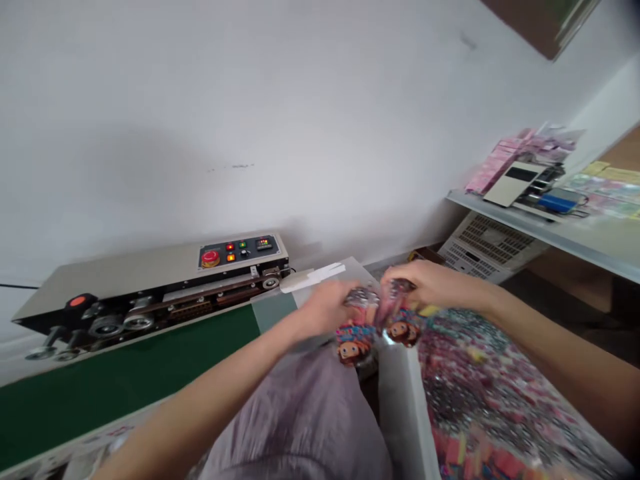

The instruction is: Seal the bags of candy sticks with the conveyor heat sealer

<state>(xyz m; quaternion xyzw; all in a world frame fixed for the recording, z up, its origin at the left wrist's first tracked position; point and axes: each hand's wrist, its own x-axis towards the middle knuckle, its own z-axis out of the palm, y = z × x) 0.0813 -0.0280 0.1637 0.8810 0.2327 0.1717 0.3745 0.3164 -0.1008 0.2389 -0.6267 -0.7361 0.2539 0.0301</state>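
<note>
I had my left hand [327, 305] closed on one doll-print packet [354, 343], my right hand [423, 280] gripping another [403, 329]; beside them, the bin [404, 400] held many more.

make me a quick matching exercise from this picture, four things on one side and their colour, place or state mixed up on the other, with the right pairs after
Column 1
1. belt
2. large round button
3. left hand
4. small machine

Column 2
A. holding a packet with a cartoon face on it
B. on the shelf at the right, beside pink stacks
C. green, running alongside the long machine
D. red, on the control panel

Right pairs: 1-C, 2-D, 3-A, 4-B
</note>
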